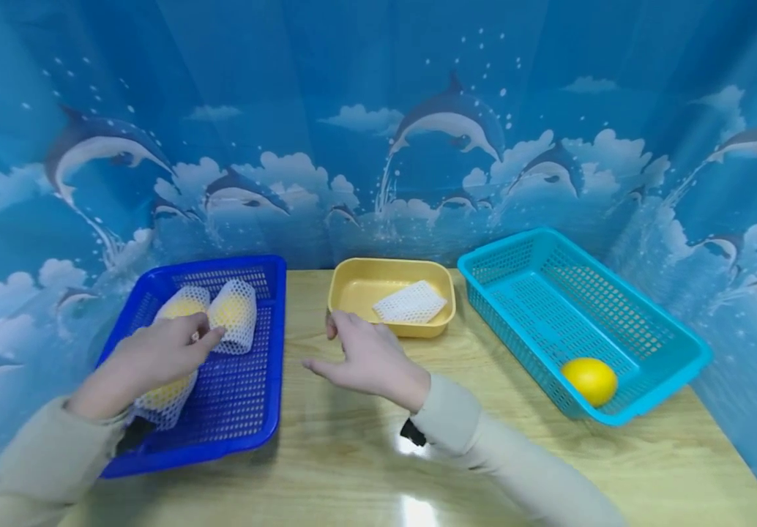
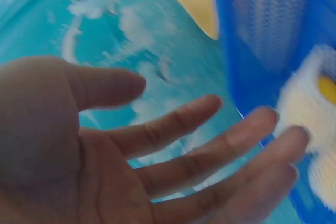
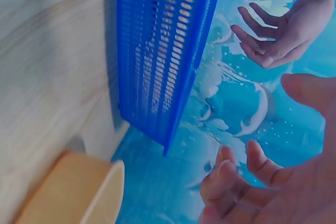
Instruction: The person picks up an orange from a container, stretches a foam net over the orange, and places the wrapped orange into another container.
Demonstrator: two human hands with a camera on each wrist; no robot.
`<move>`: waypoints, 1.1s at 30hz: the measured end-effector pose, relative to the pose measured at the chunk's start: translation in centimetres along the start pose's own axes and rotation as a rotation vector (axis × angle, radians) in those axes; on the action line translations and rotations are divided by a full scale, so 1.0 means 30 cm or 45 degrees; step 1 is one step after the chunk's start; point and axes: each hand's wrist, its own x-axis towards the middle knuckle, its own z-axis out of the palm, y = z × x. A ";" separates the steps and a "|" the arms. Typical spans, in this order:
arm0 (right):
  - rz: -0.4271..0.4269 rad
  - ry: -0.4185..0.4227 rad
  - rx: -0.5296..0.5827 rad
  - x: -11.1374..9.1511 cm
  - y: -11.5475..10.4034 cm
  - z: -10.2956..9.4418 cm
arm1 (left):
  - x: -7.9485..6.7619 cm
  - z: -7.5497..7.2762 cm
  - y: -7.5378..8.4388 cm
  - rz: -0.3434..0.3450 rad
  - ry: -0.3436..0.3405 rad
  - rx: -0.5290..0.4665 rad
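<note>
Over the blue basket [image 1: 240,410] my left hand [image 1: 154,355] hovers, with several yellow fruits in white foam nets [image 1: 235,315] below and beside it. In the left wrist view its fingers [image 2: 194,166] are spread and hold nothing; netted fruit [image 2: 304,114] shows past the fingertips. My right hand [image 1: 375,359] is in the air between the blue basket and a small yellow tray [image 1: 355,277], overlapping the tray's near rim in the head view. Its fingers [image 3: 268,171] are loosely bent around nothing, thumb apart. A loose white foam net [image 1: 411,301] lies inside the tray.
To the right a turquoise basket [image 1: 550,293] stands at an angle, with one bare yellow fruit [image 1: 589,380] at its near end. All the containers rest on a wood-grain table [image 1: 326,454]. A blue dolphin-print curtain [image 1: 326,95] hangs behind and at both sides.
</note>
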 end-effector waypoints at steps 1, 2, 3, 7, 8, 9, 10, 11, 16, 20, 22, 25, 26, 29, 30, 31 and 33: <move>-0.007 0.002 0.007 -0.008 0.010 -0.015 | 0.001 0.008 0.026 0.038 0.026 -0.012; -0.017 0.006 0.017 -0.017 0.021 -0.030 | 0.001 0.016 0.052 0.074 0.045 -0.023; -0.023 0.014 0.028 -0.026 0.031 -0.046 | 0.004 0.025 0.078 0.109 0.066 -0.036; -0.050 0.062 0.048 -0.066 0.072 -0.108 | 0.010 0.067 0.182 0.198 0.134 -0.131; -0.053 0.076 0.046 -0.077 0.082 -0.123 | 0.013 0.078 0.207 0.215 0.146 -0.153; -0.053 0.088 0.039 -0.088 0.092 -0.137 | 0.017 0.089 0.234 0.229 0.157 -0.170; -0.054 0.095 0.030 -0.099 0.102 -0.150 | 0.021 0.099 0.260 0.241 0.165 -0.186; -0.052 0.101 0.022 -0.111 0.113 -0.163 | 0.025 0.110 0.286 0.249 0.170 -0.197; -0.022 0.116 -0.054 -0.166 0.164 -0.226 | 0.060 0.168 0.401 0.342 0.198 -0.247; 0.026 0.125 -0.092 -0.206 0.210 -0.277 | 0.093 0.200 0.487 0.419 0.247 -0.253; 0.058 0.132 -0.102 -0.224 0.233 -0.303 | 0.112 0.211 0.530 0.438 0.293 -0.242; 0.101 0.142 -0.109 -0.247 0.270 -0.342 | 0.140 0.226 0.591 0.451 0.426 -0.161; 0.113 0.145 -0.115 -0.255 0.282 -0.356 | 0.149 0.231 0.610 0.450 0.487 -0.123; 0.151 0.148 -0.153 -0.281 0.322 -0.392 | 0.176 0.252 0.661 0.470 0.723 -0.009; 0.165 0.151 -0.175 -0.289 0.336 -0.403 | 0.185 0.259 0.676 0.479 0.798 0.014; 0.182 0.148 -0.191 -0.298 0.351 -0.415 | 0.195 0.268 0.692 0.488 0.883 0.035; 0.222 0.146 -0.223 -0.313 0.384 -0.436 | 0.213 0.283 0.724 0.522 1.012 0.060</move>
